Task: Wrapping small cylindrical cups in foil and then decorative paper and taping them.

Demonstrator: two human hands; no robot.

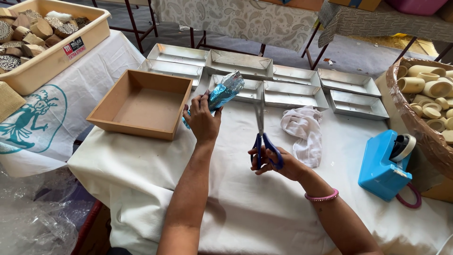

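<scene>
Left hand [202, 120] closed around a roll of shiny blue foil [223, 92], fingers wrapped on its lower end, roll tilted up and to the right above the white cloth. Right hand [276, 163] closed on blue-handled scissors [262, 137], fingers through the loops, blades together and pointing away, tips just right of the foil, not touching it. Pink bangle [322, 196] on the right wrist. Open brown cardboard tray [141, 104] just left of the left hand, nothing in it. Row of shallow silver-lined trays [292, 85] along the far edge of the table, side by side in two ranks. Crumpled white rag [304, 132] right of the scissors. Blue tape dispenser [384, 165] at the right edge, with a dark red ring [411, 198] against its base. Basket wrapped in clear plastic [415, 123] at far right, filled with pale cylinder pieces. Beige plastic tub [52, 52] top left on a neighbouring table, red-and-black sticker on its side, round carved wooden blocks inside; white cloth below it carries a teal figure print [28, 120]. Work table covered by white cloth [236, 208]. Clear plastic sheet [33, 212] bunched on the floor lower left. Grey floor beyond, more cloth-draped tables on metal legs.
</scene>
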